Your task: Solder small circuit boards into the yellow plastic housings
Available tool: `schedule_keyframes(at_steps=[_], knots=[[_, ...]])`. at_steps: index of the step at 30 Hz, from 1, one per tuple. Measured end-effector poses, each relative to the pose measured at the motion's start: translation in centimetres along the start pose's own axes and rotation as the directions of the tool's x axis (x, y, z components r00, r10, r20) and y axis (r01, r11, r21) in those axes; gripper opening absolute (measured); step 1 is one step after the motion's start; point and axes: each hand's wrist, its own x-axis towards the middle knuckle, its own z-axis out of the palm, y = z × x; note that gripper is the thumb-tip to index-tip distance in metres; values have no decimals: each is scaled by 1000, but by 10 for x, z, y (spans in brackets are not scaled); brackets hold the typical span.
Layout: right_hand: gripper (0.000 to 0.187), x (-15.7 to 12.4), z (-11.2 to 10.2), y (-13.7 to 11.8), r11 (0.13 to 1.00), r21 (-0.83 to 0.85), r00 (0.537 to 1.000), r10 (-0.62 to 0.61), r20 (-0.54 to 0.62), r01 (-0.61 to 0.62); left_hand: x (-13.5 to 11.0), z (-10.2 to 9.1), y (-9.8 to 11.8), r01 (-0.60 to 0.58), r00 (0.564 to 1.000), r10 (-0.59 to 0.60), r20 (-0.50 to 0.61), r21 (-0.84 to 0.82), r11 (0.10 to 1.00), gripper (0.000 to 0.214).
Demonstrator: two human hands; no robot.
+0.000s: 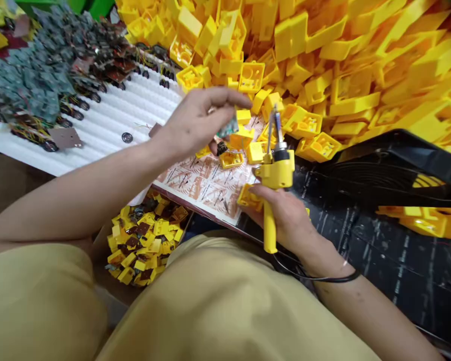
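Note:
My left hand [197, 118] is above the front of the work surface, its fingers closed on a small green circuit board [229, 128] with a dark part hanging below. In my right hand [291, 215] is a yellow soldering gun [276, 173], held upright with its metal tip and thin feed tube pointing up. A yellow plastic housing [249, 198] shows at the fingers of that hand; whether they grip it too, I cannot tell. Between the hands, an open yellow housing [231, 159] lies on the printed sheet [206, 183].
A big heap of yellow housings [285, 45] fills the back and right. Grey-green boards with wires [41, 75] are piled on a ribbed white foam sheet [108, 125] at left. Below, a container holds yellow pieces [146, 240]. A black fan-like frame [394, 165] stands right; the gun's cable [323, 277] crosses my right wrist.

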Motion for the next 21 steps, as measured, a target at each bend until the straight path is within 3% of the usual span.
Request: schedule_keyframes(at_steps=[4,7,10,13,16,21], knots=[[38,-12,-6,6,1000,-7,999,9,-31,-9,-47,25,-27,27,997,-26,76,-15,1000,31],[41,-17,-5,7,999,26,1000,-23,9,23,-82,36,-46,-93,993,75,87,238,967,24],[47,-17,-6,8,998,54,999,-42,24,41,-101,37,-54,-149,988,99,121,528,836,26],[47,-14,-14,8,996,89,999,-30,-18,32,-106,35,-49,-174,985,128,118,654,737,28],[35,-11,-26,3,993,120,989,16,-148,2,-102,38,-38,-199,980,161,120,706,680,31],[36,-27,-47,-3,990,122,927,111,-359,-71,-89,56,-32,-175,983,146,109,791,586,32]])
